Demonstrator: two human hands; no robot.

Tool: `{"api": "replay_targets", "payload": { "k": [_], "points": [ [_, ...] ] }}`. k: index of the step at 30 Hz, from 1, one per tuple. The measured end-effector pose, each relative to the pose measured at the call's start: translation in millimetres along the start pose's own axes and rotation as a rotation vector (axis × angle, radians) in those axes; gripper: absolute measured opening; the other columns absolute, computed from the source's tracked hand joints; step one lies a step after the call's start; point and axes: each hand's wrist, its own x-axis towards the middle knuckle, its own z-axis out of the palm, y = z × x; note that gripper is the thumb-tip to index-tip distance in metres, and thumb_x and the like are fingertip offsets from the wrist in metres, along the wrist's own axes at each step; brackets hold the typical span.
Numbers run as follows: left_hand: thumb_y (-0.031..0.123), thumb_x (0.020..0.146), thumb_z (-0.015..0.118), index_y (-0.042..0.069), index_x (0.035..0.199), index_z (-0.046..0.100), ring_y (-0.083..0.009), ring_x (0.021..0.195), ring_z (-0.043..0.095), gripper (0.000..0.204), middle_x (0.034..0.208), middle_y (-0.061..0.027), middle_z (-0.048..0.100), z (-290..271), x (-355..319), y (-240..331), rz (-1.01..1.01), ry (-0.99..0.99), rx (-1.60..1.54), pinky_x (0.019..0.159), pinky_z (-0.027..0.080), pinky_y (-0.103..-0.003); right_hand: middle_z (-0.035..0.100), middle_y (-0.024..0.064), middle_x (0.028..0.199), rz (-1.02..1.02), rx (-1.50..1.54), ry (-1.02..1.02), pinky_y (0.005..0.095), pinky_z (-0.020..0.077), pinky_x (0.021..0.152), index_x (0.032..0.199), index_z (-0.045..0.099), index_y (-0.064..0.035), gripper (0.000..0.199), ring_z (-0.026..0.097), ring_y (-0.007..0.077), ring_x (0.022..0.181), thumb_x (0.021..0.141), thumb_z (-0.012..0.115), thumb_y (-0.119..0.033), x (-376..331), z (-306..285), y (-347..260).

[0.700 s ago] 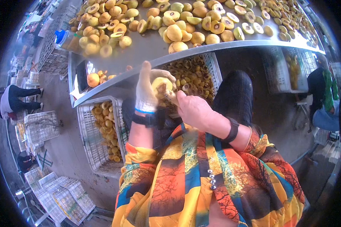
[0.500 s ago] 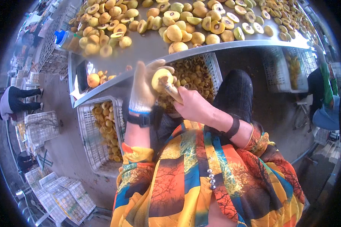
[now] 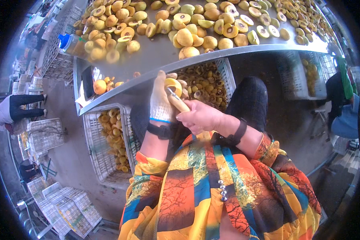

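Gripping a yellow fruit (image 3: 173,85) in curled, gloved fingers, the left hand (image 3: 161,102) holds it up just below the near edge of the metal bench (image 3: 156,56), in front of the person's chest. This hand wears a white knit glove with a blue cuff and a dark band at the wrist. The right hand (image 3: 202,117), bare, is closed around the pale wooden handle of a small knife (image 3: 177,101), whose thin blade reaches up to touch the fruit's cut face. A dark band sits on the right wrist too, above a bright sleeve patterned in orange, yellow and blue. On the bench top lie many whole and halved yellow fruits (image 3: 196,28), some halves showing dark pit hollows, and a plastic bottle with a blue cap (image 3: 70,43) stands at its left end. Below the bench, a white plastic crate (image 3: 93,148) to the person's left holds fruit pieces, and a second crate (image 3: 228,76) straight ahead under the bench edge is filled with halves. Farther left, a person in a white top bends over (image 3: 12,110) near stacked empty crates (image 3: 44,134).
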Motion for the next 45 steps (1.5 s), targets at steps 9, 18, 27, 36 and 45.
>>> {"api": "replay_targets", "payload": {
  "k": [9, 18, 27, 36, 45],
  "points": [
    [0.034, 0.085, 0.058, 0.004, 0.105, 0.060, -0.0215, 0.077, 0.061, 0.037, 0.087, -0.0131, 0.063, -145.8, -18.2, 107.7, 0.785, 0.795, 1.194, 0.067, 0.049, -0.028, 0.060, 0.0181, 0.070, -0.122, -1.333, 0.371, 0.0413, 0.0482, 0.062, 0.085, 0.054, -0.0006, 0.029, 0.061, 0.0328, 0.066, 0.076, 0.063, -0.027, 17.9, -51.7, 29.5],
    [0.052, 0.078, 0.056, 0.013, 0.122, 0.051, -0.0361, 0.097, 0.058, 0.059, 0.101, -0.0195, 0.062, 66.1, 91.7, 60.3, 0.679, 0.348, 1.776, 0.084, 0.044, -0.044, 0.059, 0.0231, 0.066, -0.352, -1.278, 0.697, 0.0479, 0.0475, 0.061, 0.084, 0.051, -0.0004, 0.024, 0.059, 0.0402, 0.065, 0.077, 0.060, -0.021, 10.2, -60.5, 32.7],
    [0.020, 0.082, 0.055, 0.001, 0.122, 0.049, -0.0193, 0.068, 0.063, 0.044, 0.097, -0.0124, 0.061, 49.3, 77.3, 39.8, 0.411, -0.033, 0.605, 0.044, 0.045, -0.022, 0.058, 0.0242, 0.065, -0.446, -1.159, 0.884, 0.0482, 0.0474, 0.057, 0.086, 0.043, -0.0018, 0.025, 0.059, 0.0424, 0.064, 0.079, 0.061, -0.018, -23.3, -63.0, 7.0],
    [0.046, 0.093, 0.041, 0.004, 0.115, 0.053, -0.0121, 0.063, 0.056, 0.049, 0.090, -0.0068, 0.060, 4.4, 17.2, 13.0, 0.555, 0.065, 0.581, 0.048, 0.043, -0.020, 0.057, 0.0245, 0.064, -0.554, -1.346, 0.805, 0.0493, 0.0442, 0.058, 0.087, 0.040, -0.0015, 0.021, 0.057, 0.0417, 0.065, 0.080, 0.057, -0.014, -1.6, -15.9, -19.9],
    [0.036, 0.096, 0.039, -0.001, 0.114, 0.054, -0.0141, 0.090, 0.055, 0.044, 0.102, -0.0086, 0.058, 20.9, -0.3, -2.2, 0.754, 0.138, 0.668, 0.080, 0.046, -0.027, 0.059, 0.0236, 0.068, -0.443, -1.334, 0.832, 0.0470, 0.0480, 0.059, 0.087, 0.040, 0.0019, 0.017, 0.060, 0.0397, 0.066, 0.074, 0.052, -0.001, -7.5, 1.4, -8.4]
  ]
}}
